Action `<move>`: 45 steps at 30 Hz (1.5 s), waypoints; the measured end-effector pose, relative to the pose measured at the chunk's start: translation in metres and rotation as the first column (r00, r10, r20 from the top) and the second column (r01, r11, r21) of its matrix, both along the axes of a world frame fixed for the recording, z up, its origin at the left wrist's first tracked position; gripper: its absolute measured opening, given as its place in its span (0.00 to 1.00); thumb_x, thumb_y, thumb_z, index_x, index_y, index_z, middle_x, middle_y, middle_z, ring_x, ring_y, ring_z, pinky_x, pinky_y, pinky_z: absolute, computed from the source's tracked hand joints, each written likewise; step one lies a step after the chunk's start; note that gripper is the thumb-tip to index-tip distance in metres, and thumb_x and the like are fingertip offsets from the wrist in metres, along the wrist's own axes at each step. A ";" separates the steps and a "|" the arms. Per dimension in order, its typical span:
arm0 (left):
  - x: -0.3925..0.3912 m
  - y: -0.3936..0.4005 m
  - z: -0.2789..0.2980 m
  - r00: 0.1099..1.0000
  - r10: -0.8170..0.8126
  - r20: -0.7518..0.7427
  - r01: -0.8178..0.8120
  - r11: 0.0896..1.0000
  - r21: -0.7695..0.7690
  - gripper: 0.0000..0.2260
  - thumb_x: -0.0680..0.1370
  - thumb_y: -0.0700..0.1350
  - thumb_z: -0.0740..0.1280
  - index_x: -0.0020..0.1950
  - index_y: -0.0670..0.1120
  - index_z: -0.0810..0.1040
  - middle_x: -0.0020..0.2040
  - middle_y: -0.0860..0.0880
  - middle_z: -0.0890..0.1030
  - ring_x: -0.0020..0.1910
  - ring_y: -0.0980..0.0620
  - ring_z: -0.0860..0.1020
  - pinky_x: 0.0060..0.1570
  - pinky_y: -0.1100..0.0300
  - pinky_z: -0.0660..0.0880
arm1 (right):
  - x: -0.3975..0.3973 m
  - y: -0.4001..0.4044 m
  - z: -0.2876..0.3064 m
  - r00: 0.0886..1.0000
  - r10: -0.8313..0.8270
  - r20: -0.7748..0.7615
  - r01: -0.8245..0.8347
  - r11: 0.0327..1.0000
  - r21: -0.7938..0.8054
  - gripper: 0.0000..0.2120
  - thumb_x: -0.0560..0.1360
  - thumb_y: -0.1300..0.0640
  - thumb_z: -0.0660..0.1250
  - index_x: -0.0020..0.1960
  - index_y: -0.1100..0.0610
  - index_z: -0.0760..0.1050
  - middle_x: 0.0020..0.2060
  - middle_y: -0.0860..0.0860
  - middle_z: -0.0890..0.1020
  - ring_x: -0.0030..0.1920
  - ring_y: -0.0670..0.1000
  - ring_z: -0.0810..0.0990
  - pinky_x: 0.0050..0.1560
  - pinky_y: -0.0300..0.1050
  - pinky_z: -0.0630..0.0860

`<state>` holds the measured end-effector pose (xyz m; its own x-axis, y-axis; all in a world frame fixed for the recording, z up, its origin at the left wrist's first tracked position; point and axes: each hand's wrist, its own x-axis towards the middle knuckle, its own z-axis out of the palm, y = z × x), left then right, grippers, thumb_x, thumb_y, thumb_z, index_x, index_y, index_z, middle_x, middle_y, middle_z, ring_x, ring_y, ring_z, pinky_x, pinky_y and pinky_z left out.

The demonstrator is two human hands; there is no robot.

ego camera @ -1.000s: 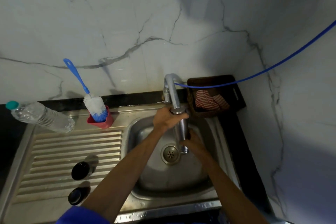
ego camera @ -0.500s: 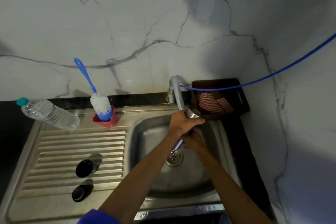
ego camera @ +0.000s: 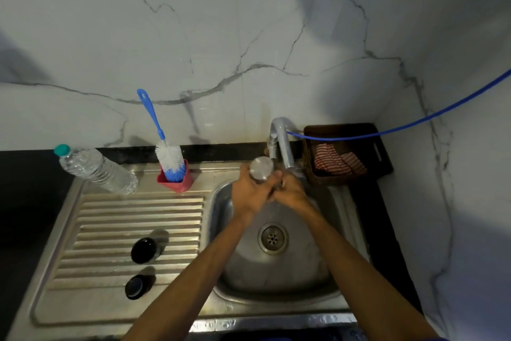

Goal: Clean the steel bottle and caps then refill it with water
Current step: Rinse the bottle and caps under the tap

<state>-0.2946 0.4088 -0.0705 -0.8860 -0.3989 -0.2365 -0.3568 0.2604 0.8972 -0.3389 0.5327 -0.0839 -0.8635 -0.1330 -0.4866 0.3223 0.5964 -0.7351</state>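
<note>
I take the tap (ego camera: pixel 282 141) as my landmark. Just below and left of its spout, my left hand (ego camera: pixel 249 197) has its grip wrapped around the steel bottle (ego camera: pixel 261 168), fingers curled round the body, so only the rounded end of the bottle shows above the knuckles (I cannot tell whether that end is the base or the mouth). My right hand (ego camera: pixel 290 192) sits directly under the spout, touching the left hand and the lower part of the bottle; its fingers are curled in toward the bottle, but how firmly they close on it I cannot tell from here. Both hands hover over the sink basin (ego camera: pixel 318 279), with the drain (ego camera: pixel 273 238) below them.

Left of the tap, on the ribbed drainboard (ego camera: pixel 110 219) of the worktop, two dark caps stand apart from each other: the larger cap (ego camera: pixel 143 250) nearer the basin, the smaller cap (ego camera: pixel 135 286) further toward me. Along the back edge, left of the tap, a bottle brush (ego camera: pixel 168 158) with a blue handle stands tilted in a red holder (ego camera: pixel 179 181), and beyond it a clear plastic bottle (ego camera: pixel 96 169) with a teal lid lies tilted. Right of the tap sits a dark basket (ego camera: pixel 381 147) holding a striped cloth (ego camera: pixel 337 161), and a blue hose (ego camera: pixel 414 122) runs from the tap toward the right wall.
</note>
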 end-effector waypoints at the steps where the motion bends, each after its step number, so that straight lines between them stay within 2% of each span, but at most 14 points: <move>1: 0.000 -0.008 0.001 0.997 0.074 0.036 -0.076 0.995 0.062 0.33 0.66 0.72 0.75 0.63 0.56 0.74 0.54 0.52 0.85 0.50 0.51 0.85 0.51 0.47 0.84 | -0.005 -0.008 0.003 0.992 0.122 -0.004 -0.121 0.986 0.116 0.17 0.74 0.49 0.74 0.60 0.48 0.76 0.47 0.45 0.79 0.51 0.47 0.79 0.54 0.46 0.78; 4: 0.013 -0.035 0.009 0.950 0.231 0.208 -0.283 0.920 0.271 0.27 0.72 0.70 0.73 0.58 0.50 0.79 0.50 0.48 0.87 0.44 0.49 0.87 0.45 0.46 0.86 | -0.013 -0.016 -0.002 0.927 0.373 -0.041 -0.355 0.908 0.223 0.33 0.61 0.34 0.73 0.64 0.40 0.70 0.52 0.43 0.75 0.51 0.45 0.75 0.58 0.49 0.76; 8: 0.014 -0.035 0.012 0.959 0.124 0.256 -0.184 0.957 0.226 0.27 0.73 0.73 0.69 0.47 0.49 0.83 0.42 0.48 0.87 0.42 0.48 0.87 0.47 0.46 0.86 | -0.004 0.006 0.006 0.920 0.391 0.021 -0.392 0.917 0.079 0.37 0.60 0.41 0.81 0.66 0.43 0.73 0.56 0.44 0.79 0.54 0.45 0.79 0.54 0.45 0.77; 13: -0.017 0.021 0.013 0.970 -0.137 0.200 0.103 0.980 0.171 0.20 0.82 0.65 0.62 0.55 0.52 0.82 0.51 0.50 0.85 0.47 0.54 0.81 0.53 0.58 0.77 | 0.027 0.033 -0.019 0.979 -0.036 0.202 0.089 0.963 -0.255 0.35 0.62 0.32 0.78 0.64 0.45 0.78 0.55 0.44 0.85 0.56 0.46 0.84 0.61 0.52 0.80; 16: -0.023 0.034 0.022 0.944 -0.248 0.219 0.159 0.920 0.357 0.15 0.86 0.57 0.60 0.63 0.49 0.80 0.56 0.43 0.85 0.48 0.50 0.82 0.53 0.55 0.80 | 0.025 0.035 -0.015 0.842 -0.270 0.466 0.500 0.713 -0.491 0.41 0.59 0.42 0.82 0.68 0.56 0.77 0.57 0.59 0.85 0.58 0.59 0.84 0.61 0.58 0.79; 19: -0.013 0.029 0.020 0.894 -0.424 0.144 0.331 0.842 0.426 0.21 0.83 0.63 0.63 0.70 0.51 0.69 0.59 0.42 0.82 0.53 0.47 0.84 0.57 0.48 0.83 | 0.017 0.030 0.006 0.803 -0.353 0.480 0.594 0.541 -0.596 0.30 0.68 0.54 0.71 0.68 0.62 0.76 0.60 0.64 0.82 0.60 0.62 0.83 0.57 0.54 0.80; 23: 0.009 0.004 0.003 0.887 -0.457 0.068 0.424 0.863 0.275 0.29 0.75 0.51 0.78 0.68 0.51 0.64 0.61 0.48 0.81 0.58 0.49 0.84 0.59 0.51 0.83 | 0.027 0.020 0.017 0.836 -0.276 0.475 0.543 0.548 -0.637 0.24 0.75 0.53 0.69 0.69 0.61 0.76 0.58 0.62 0.83 0.57 0.61 0.83 0.48 0.53 0.82; 27: 0.017 -0.024 0.006 0.901 -0.408 0.147 0.281 0.807 0.519 0.27 0.74 0.58 0.77 0.69 0.49 0.75 0.60 0.40 0.85 0.56 0.42 0.85 0.58 0.46 0.82 | 0.022 0.020 0.019 0.818 -0.252 0.518 0.566 0.516 -0.643 0.25 0.76 0.45 0.70 0.68 0.56 0.76 0.59 0.62 0.83 0.58 0.64 0.83 0.50 0.63 0.81; 30: 0.023 -0.031 0.005 0.892 -0.398 0.214 0.283 0.862 0.421 0.22 0.78 0.59 0.71 0.65 0.46 0.79 0.56 0.40 0.86 0.53 0.42 0.86 0.59 0.47 0.83 | 0.016 0.009 0.022 0.796 -0.204 0.570 0.568 0.579 -0.585 0.27 0.73 0.44 0.72 0.68 0.55 0.74 0.61 0.62 0.82 0.59 0.64 0.82 0.55 0.63 0.79; 32: 0.028 -0.025 0.003 0.897 -0.387 0.215 0.293 0.882 0.369 0.12 0.82 0.51 0.70 0.62 0.47 0.77 0.54 0.44 0.85 0.51 0.48 0.84 0.54 0.56 0.83 | 0.019 -0.004 0.022 0.795 -0.280 0.539 0.571 0.648 -0.505 0.28 0.71 0.44 0.76 0.65 0.57 0.76 0.57 0.60 0.84 0.55 0.61 0.84 0.53 0.57 0.81; 35: 0.030 -0.010 -0.005 0.893 -0.419 0.164 0.371 0.892 0.259 0.27 0.73 0.44 0.80 0.67 0.46 0.71 0.55 0.51 0.82 0.52 0.55 0.83 0.47 0.67 0.80 | 0.014 -0.017 0.018 0.835 -0.374 0.404 0.534 0.727 -0.431 0.38 0.61 0.38 0.82 0.64 0.54 0.75 0.53 0.55 0.85 0.52 0.56 0.85 0.55 0.56 0.82; 39: 0.018 -0.004 -0.021 0.880 -0.434 0.193 0.389 0.891 0.232 0.35 0.65 0.52 0.84 0.69 0.51 0.76 0.59 0.53 0.85 0.58 0.53 0.84 0.60 0.54 0.81 | -0.004 -0.002 0.023 0.901 -0.229 0.369 0.380 0.827 -0.415 0.42 0.55 0.41 0.82 0.64 0.59 0.75 0.54 0.57 0.85 0.51 0.58 0.86 0.56 0.59 0.82; 42: 0.014 0.001 -0.024 0.811 -0.536 0.233 0.452 0.828 0.331 0.30 0.67 0.52 0.81 0.68 0.53 0.79 0.60 0.51 0.85 0.61 0.51 0.83 0.65 0.49 0.79 | -0.002 0.021 0.031 0.919 -0.167 0.356 0.324 0.835 -0.444 0.28 0.58 0.51 0.79 0.54 0.62 0.77 0.49 0.59 0.82 0.46 0.57 0.83 0.54 0.55 0.79; 45: 0.007 0.014 -0.043 0.861 -0.457 0.225 0.382 0.872 0.307 0.40 0.59 0.53 0.84 0.69 0.52 0.76 0.59 0.51 0.86 0.60 0.51 0.84 0.62 0.45 0.81 | 0.009 0.031 0.024 0.920 -0.257 0.296 0.364 0.841 -0.400 0.20 0.65 0.55 0.79 0.55 0.51 0.78 0.49 0.53 0.85 0.47 0.54 0.85 0.50 0.53 0.82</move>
